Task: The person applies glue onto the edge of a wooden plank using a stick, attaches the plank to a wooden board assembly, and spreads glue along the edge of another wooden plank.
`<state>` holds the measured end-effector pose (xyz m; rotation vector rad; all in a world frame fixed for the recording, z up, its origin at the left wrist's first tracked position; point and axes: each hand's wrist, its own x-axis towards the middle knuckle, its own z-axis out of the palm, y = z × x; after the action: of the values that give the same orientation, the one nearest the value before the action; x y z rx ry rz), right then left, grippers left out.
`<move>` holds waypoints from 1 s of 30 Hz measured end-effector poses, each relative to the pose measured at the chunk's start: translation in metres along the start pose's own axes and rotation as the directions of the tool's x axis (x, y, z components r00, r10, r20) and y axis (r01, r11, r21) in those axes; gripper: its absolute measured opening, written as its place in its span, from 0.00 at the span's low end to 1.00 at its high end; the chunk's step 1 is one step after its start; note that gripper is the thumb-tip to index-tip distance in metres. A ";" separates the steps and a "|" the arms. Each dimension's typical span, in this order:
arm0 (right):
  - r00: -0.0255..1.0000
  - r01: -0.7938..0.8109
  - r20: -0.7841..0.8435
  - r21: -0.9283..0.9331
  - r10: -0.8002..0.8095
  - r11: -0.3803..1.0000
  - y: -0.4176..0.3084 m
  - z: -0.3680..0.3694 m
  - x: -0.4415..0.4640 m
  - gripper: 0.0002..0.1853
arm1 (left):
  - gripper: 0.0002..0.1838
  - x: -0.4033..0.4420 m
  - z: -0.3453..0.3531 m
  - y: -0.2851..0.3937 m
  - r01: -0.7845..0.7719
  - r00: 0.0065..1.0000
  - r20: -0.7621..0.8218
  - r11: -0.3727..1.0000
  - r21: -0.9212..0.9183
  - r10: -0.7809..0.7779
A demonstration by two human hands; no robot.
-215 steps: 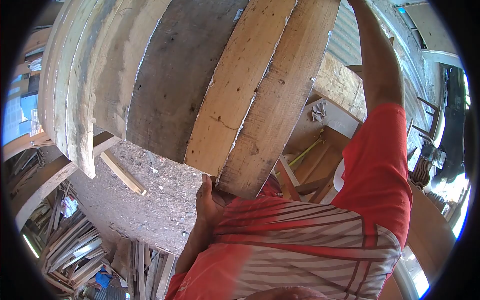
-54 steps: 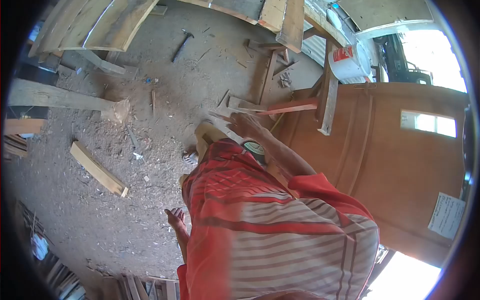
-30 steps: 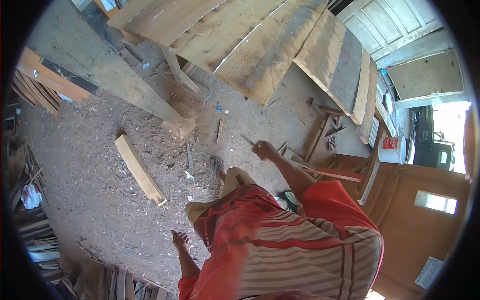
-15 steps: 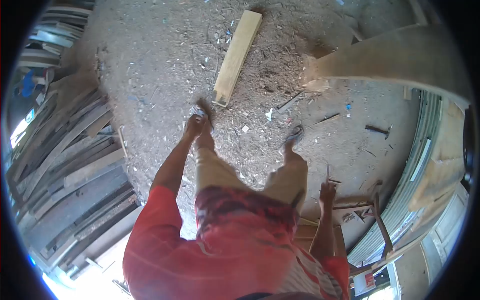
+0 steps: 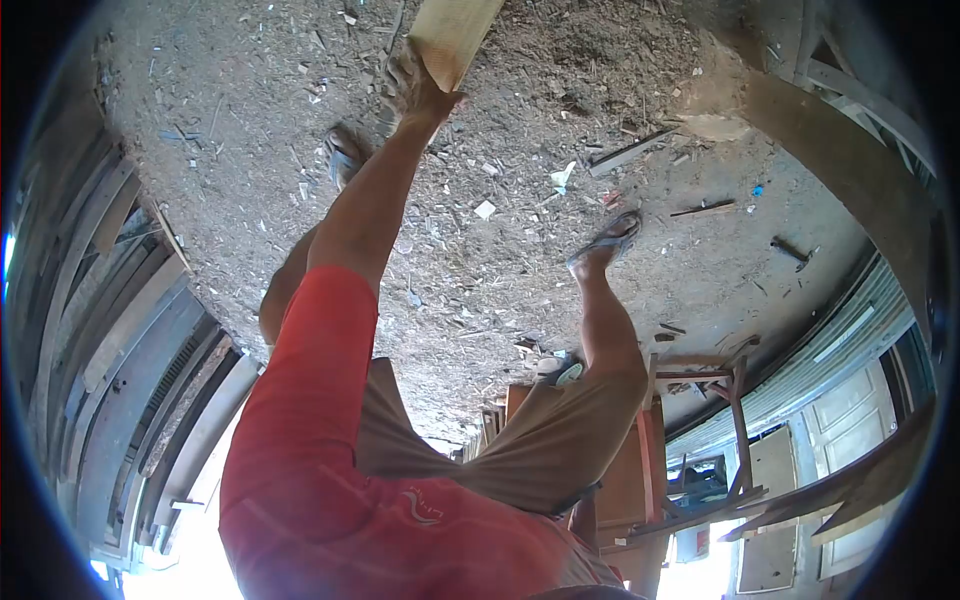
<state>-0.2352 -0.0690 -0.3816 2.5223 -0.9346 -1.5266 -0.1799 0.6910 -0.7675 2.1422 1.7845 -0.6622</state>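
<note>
Woodworking shop, rough one. Dirt floor (image 5: 460, 270) littered with shavings and offcuts. Long boards (image 5: 130, 330) stacked deep along one side. Hammer (image 5: 790, 250) lying on ground. Corrugated metal sheet (image 5: 850, 320) at far side, panelled door (image 5: 850, 420) near it, wooden frame (image 5: 738, 420) standing close by.

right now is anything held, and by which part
The left hand is at the wooden board's near end; whether it grips cannot be told. The right hand is hidden.
</note>
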 end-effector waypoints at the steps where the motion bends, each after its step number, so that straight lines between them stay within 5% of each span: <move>1: 1.000 0.005 -0.005 0.005 -0.005 1.000 -0.005 0.000 0.001 0.20 | 0.80 0.006 0.011 -0.005 -0.021 0.999 0.040 0.997 -0.081 0.024; 4: 0.997 0.062 -0.050 0.038 -0.060 0.997 -0.021 0.000 0.011 0.21 | 0.76 0.022 0.024 -0.022 -0.103 0.986 0.101 0.958 -0.268 0.135; 9: 0.941 0.294 -0.199 0.078 -0.274 0.953 -0.073 -0.030 0.029 0.21 | 0.73 -0.054 -0.076 -0.017 -0.328 0.927 0.038 0.855 -0.402 0.374; 12: 0.865 0.444 -0.288 0.060 -0.410 0.894 -0.118 -0.077 0.022 0.20 | 0.68 -0.143 -0.200 0.010 -0.178 0.909 0.194 0.765 -0.619 0.369; 14: 0.780 0.549 -0.321 -0.061 -0.537 0.834 -0.159 -0.114 0.004 0.18 | 0.66 -0.180 -0.236 0.010 0.064 0.886 0.293 0.530 -0.845 0.360; 16: 0.265 0.874 -0.446 -0.263 -0.855 0.408 -0.188 -0.133 -0.007 0.15 | 0.61 -0.233 -0.287 0.006 0.345 0.772 0.436 0.271 -0.898 0.462; 17: 0.457 0.882 -0.393 0.084 -0.798 0.464 -0.221 -0.151 -0.068 0.18 | 0.58 -0.268 -0.319 0.001 0.499 0.664 0.505 0.176 -0.849 0.552; 18: 0.653 0.743 -0.158 0.321 -0.740 0.587 -0.249 -0.180 -0.145 0.22 | 0.55 -0.304 -0.345 -0.001 0.643 0.535 0.544 0.107 -0.759 0.647; 20: 0.449 0.832 -0.103 0.410 -0.888 0.373 -0.247 -0.187 -0.190 0.25 | 0.51 -0.385 -0.352 0.004 0.634 0.576 0.502 0.035 -0.772 0.646; 21: 0.446 0.831 -0.169 0.444 -0.879 0.336 -0.242 -0.180 -0.212 0.30 | 0.49 -0.417 -0.352 0.015 0.628 0.592 0.471 -0.007 -0.778 0.654; 25: -0.229 0.962 -0.432 0.039 -0.872 -0.271 -0.215 -0.209 -0.277 0.36 | 0.51 -0.526 -0.366 0.048 0.740 0.614 0.632 -0.065 -0.670 0.472; 28: -0.211 0.960 -0.480 0.063 -0.851 -0.274 -0.184 -0.198 -0.280 0.33 | 0.55 -0.579 -0.359 0.052 0.752 0.594 0.604 -0.099 -0.652 0.531; 30: 0.001 0.985 -0.438 0.158 -0.899 -0.075 -0.152 -0.197 -0.289 0.29 | 0.53 -0.608 -0.360 0.043 0.764 0.510 0.521 -0.083 -0.640 0.684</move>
<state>-0.0981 0.1539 -0.1040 3.8327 1.2323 -0.9570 -0.1588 0.3402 -0.1525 0.2144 0.8655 -0.0499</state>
